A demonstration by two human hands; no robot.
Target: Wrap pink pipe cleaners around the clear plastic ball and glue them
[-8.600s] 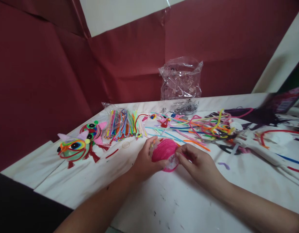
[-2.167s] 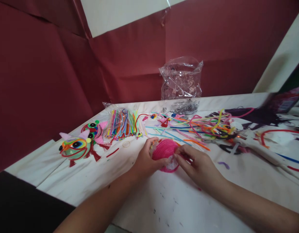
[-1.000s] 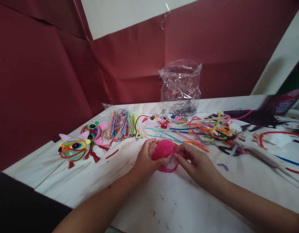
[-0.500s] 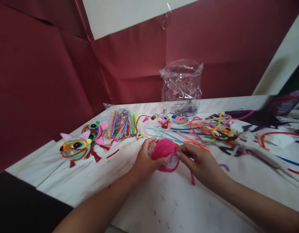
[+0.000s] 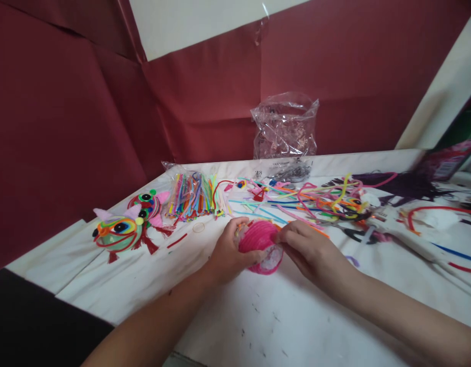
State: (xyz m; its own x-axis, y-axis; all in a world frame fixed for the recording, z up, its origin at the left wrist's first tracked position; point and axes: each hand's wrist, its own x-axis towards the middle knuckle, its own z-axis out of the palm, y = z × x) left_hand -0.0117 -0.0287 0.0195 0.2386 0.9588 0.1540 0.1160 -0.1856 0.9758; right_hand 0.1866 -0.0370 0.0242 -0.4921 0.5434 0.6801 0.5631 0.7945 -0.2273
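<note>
My left hand (image 5: pixel 230 252) is wrapped round the left side of a rounded form (image 5: pixel 257 240) covered in bright pink pipe cleaner, its thumb across the front. A whitish, clear-looking patch (image 5: pixel 272 255) shows uncovered at the form's lower right. Fingers pinched, my right hand (image 5: pixel 306 250) presses at the form's right edge, where the pink pipe cleaner ends. What lies between those fingertips is mostly hidden; in the earlier frame a pink tail hung below them.
Two lion-like craft heads (image 5: pixel 119 229) with tassels stand at left. Behind are bundled pipe cleaners (image 5: pixel 197 196) in a bag and a clear plastic bag (image 5: pixel 285 127). Loose pipe cleaners (image 5: pixel 308 199), scissors (image 5: pixel 360 234) and a white glue gun (image 5: pixel 407 239) lie at right on the white table (image 5: pixel 254 326).
My right hand has turned and its fingers have curled in closer at the form's edge. The pink tail that hung below it no longer shows. My left hand keeps its hold.
</note>
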